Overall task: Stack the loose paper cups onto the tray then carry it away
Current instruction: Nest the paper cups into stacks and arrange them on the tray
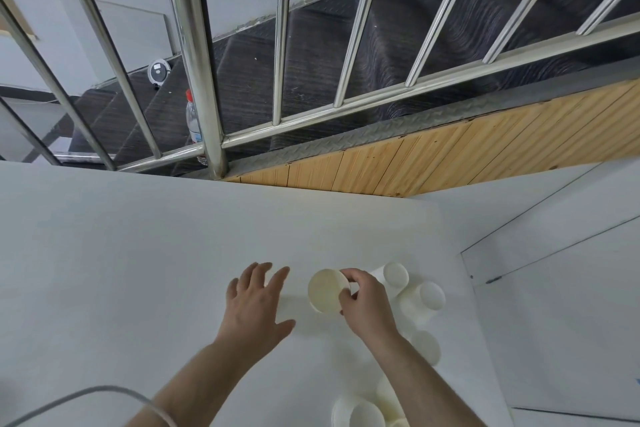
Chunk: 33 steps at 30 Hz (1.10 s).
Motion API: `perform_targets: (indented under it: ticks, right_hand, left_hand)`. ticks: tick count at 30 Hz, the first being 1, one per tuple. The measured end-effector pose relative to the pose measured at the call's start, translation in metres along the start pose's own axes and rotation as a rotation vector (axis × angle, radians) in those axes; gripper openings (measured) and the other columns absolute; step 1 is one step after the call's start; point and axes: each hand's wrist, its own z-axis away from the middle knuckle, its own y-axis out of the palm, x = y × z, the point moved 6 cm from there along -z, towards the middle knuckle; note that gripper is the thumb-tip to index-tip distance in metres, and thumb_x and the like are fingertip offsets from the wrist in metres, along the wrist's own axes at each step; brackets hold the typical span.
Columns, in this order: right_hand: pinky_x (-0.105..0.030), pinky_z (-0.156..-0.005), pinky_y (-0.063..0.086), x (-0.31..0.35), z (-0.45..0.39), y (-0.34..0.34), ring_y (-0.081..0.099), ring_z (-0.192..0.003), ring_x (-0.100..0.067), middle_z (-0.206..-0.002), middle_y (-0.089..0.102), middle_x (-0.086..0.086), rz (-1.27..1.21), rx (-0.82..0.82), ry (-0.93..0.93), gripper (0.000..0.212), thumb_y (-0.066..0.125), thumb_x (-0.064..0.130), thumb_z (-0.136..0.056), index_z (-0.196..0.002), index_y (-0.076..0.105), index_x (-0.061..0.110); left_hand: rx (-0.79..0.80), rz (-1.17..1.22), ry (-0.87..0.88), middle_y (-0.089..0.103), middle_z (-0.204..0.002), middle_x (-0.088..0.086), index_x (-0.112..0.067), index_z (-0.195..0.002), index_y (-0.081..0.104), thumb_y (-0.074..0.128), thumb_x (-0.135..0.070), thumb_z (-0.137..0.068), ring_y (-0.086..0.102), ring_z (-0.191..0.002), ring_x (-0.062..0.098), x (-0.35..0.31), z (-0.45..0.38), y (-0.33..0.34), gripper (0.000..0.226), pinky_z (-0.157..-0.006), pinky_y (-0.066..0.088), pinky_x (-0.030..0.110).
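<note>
My right hand [367,302] pinches the rim of a white paper cup [325,291] whose mouth faces up toward me, just above the white table [138,270]. My left hand [256,305] hovers flat with fingers spread, a little to the left of that cup, holding nothing. Several loose white paper cups lie on their sides to the right: one cup [394,276], another cup [427,298] and a third cup [426,345]. More cups [363,412] cluster at the bottom edge. No tray is in view.
A steel railing [204,87] stands beyond the table's far edge, with dark stairs [311,62] behind it. A plastic bottle with a red cap [192,121] stands behind the railing post. The table's right edge [464,288] drops off beside the cups. A grey cable [86,395] crosses the bottom left.
</note>
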Motion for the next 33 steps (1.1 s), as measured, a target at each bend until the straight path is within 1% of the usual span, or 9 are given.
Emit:
perform_targets:
  ticks: [5,9,13,16,19,21,24,27,33]
  right_hand:
    - [-0.041,-0.081,0.056,-0.014,-0.009,0.003,0.068,-0.087,-0.022,-0.096,0.064,0.012,0.006,0.022,0.061,0.033,0.049,0.002,-0.086,-0.105,0.064,0.023]
    - [-0.037,-0.082,0.055,-0.017,-0.012,0.007,0.068,-0.089,-0.023,-0.099,0.062,0.011,0.020,0.042,0.073,0.034,0.048,0.001,-0.087,-0.110,0.063,0.021]
    - [-0.034,-0.084,0.053,-0.019,-0.013,0.009,0.067,-0.093,-0.021,-0.104,0.062,0.009,0.047,0.073,0.074,0.033,0.047,0.005,-0.090,-0.116,0.061,0.019]
    - [-0.031,-0.093,0.048,-0.015,-0.013,0.008,0.057,-0.113,-0.017,-0.127,0.057,0.004,0.243,0.073,-0.004,0.037,0.052,0.024,-0.094,-0.131,0.053,0.020]
    - [-0.031,-0.098,0.043,0.001,-0.007,0.009,0.035,-0.133,-0.015,-0.144,0.036,0.008,0.443,0.075,-0.151,0.063,0.054,0.052,-0.090,-0.144,0.036,0.025]
    - [-0.033,-0.105,0.040,0.008,-0.003,0.017,0.020,-0.141,-0.016,-0.153,0.021,0.010,0.496,0.151,-0.225,0.080,0.058,0.061,-0.084,-0.149,0.025,0.028]
    - [-0.037,-0.107,0.040,0.012,0.000,0.030,0.012,-0.144,-0.019,-0.158,0.010,0.009,0.592,0.280,-0.258,0.083,0.065,0.048,-0.084,-0.152,0.020,0.030]
    - [-0.033,-0.097,0.047,0.016,0.000,0.034,0.027,-0.136,-0.022,-0.151,0.022,0.008,0.634,0.269,-0.280,0.069,0.061,0.024,-0.088,-0.149,0.027,0.029]
    - [-0.028,-0.091,0.049,0.030,0.004,0.023,0.031,-0.131,-0.016,-0.145,0.030,0.011,0.529,0.158,-0.316,0.067,0.061,0.024,-0.086,-0.147,0.033,0.031]
  left_hand:
    - [0.084,-0.027,-0.086,0.009,-0.156,0.003,-0.031,-0.149,0.015,0.063,-0.048,-0.083,0.003,-0.146,0.026,0.013,0.001,0.008,0.084,-0.115,0.019,0.040]
    - [0.116,0.002,-0.107,0.011,-0.155,0.002,-0.032,-0.148,0.018,0.062,-0.038,-0.084,0.009,-0.144,0.023,0.015,0.001,0.010,0.078,-0.108,0.033,0.036]
    - [0.109,0.018,-0.128,0.018,-0.151,-0.001,-0.032,-0.146,0.023,0.056,-0.024,-0.086,0.020,-0.140,0.021,0.017,0.001,0.010,0.070,-0.103,0.038,0.033]
    - [0.089,0.032,-0.137,0.026,-0.145,-0.004,-0.031,-0.144,0.026,0.055,-0.023,-0.085,0.029,-0.134,0.020,0.018,0.001,0.009,0.066,-0.097,0.041,0.030]
    - [0.059,0.049,-0.137,0.030,-0.142,-0.005,-0.032,-0.143,0.027,0.057,-0.028,-0.084,0.032,-0.130,0.019,0.018,0.000,0.006,0.066,-0.093,0.045,0.029]
    - [0.028,0.067,-0.129,0.031,-0.142,-0.005,-0.032,-0.143,0.028,0.057,-0.030,-0.083,0.033,-0.129,0.019,0.015,0.000,0.002,0.067,-0.091,0.046,0.029]
    - [-0.020,0.097,-0.111,0.032,-0.142,-0.005,-0.032,-0.143,0.030,0.059,-0.031,-0.082,0.034,-0.129,0.019,0.010,0.001,-0.004,0.067,-0.091,0.047,0.030]
    - [-0.058,0.125,-0.095,0.033,-0.143,-0.005,-0.031,-0.143,0.031,0.060,-0.031,-0.082,0.034,-0.129,0.020,0.008,0.003,-0.009,0.067,-0.091,0.047,0.031]
    - [-0.111,0.146,-0.094,0.033,-0.144,-0.006,-0.031,-0.143,0.031,0.061,-0.031,-0.082,0.034,-0.130,0.019,0.009,0.010,-0.022,0.068,-0.090,0.047,0.031]
